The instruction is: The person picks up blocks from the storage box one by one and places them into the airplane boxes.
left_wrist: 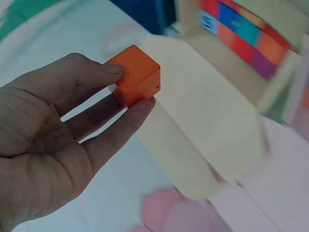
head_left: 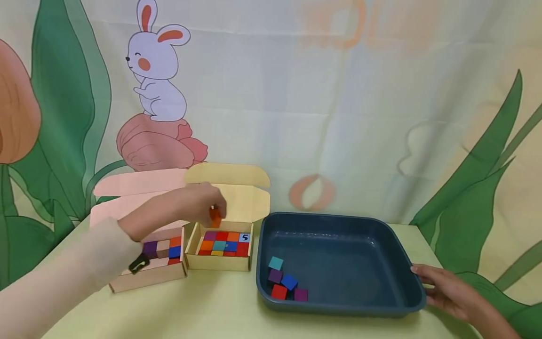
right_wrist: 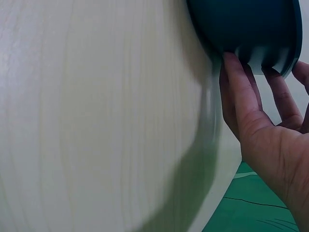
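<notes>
My left hand (head_left: 202, 203) pinches an orange cube (left_wrist: 137, 72) between thumb and fingertips, above the yellow cardboard box (head_left: 218, 263). That box has its lid up and holds rows of coloured cubes, among them a light blue one marked 5 (head_left: 244, 238). At the far right, my right hand (head_left: 450, 289) holds the side of a dark blue tray (head_left: 338, 310), thumb at the rim and fingers against the outer wall. Several loose cubes lie in the tray's near left corner, including a teal cube (head_left: 276, 263) and a red cube (head_left: 279, 292).
A pink cardboard box (head_left: 146, 278) with a raised lid stands left of the yellow one, partly behind my left forearm, with more cubes inside. Both boxes and the tray rest on a pale table (head_left: 211, 310). Behind them hangs a printed cloth (head_left: 262, 94) with a rabbit and flowers.
</notes>
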`<state>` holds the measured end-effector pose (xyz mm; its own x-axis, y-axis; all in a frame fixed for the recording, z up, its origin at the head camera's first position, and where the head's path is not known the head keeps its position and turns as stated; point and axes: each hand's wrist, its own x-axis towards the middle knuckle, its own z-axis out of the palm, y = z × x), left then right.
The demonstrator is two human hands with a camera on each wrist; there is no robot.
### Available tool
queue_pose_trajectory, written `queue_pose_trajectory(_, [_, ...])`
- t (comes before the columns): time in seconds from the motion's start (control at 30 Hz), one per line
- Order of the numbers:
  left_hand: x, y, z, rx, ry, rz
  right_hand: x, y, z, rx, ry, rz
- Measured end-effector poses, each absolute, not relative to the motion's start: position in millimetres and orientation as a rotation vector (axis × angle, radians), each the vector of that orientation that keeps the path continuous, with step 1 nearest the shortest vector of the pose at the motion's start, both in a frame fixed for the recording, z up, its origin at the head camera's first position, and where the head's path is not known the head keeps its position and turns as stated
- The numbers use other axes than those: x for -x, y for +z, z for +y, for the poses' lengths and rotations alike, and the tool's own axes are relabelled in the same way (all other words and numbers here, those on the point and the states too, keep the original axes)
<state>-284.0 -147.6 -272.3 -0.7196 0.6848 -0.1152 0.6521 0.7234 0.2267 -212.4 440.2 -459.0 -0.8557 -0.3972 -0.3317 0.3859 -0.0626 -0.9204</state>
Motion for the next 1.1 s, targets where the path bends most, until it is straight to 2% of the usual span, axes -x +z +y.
queue_pose_trajectory(0.2, [288.1,-285.0,-218.6,-0.946,0.294,2.743,216.7,-460.7,441.6,0.009,-1.986,1.673])
queue_pose_trajectory(0.4, [288.7,-308.3,-251.4,-0.755,0.261,2.726,216.6,-462.9,442.6,-0.034,-1.960,1.709])
queue_pose_trajectory(0.53, [285.5,-326.1,-262.6,-0.645,0.285,2.701,216.8,-462.5,442.9,-0.034,-1.939,1.731])
queue_pose_trajectory(0.87, [289.6,-362.9,-275.9,-0.576,0.318,2.677,217.1,-459.6,444.1,0.014,-1.965,1.615])
queue_pose_trajectory(1.1, [299.3,-373.8,-266.7,-0.627,0.415,2.644,217.0,-459.5,453.7,0.042,-1.973,1.535])
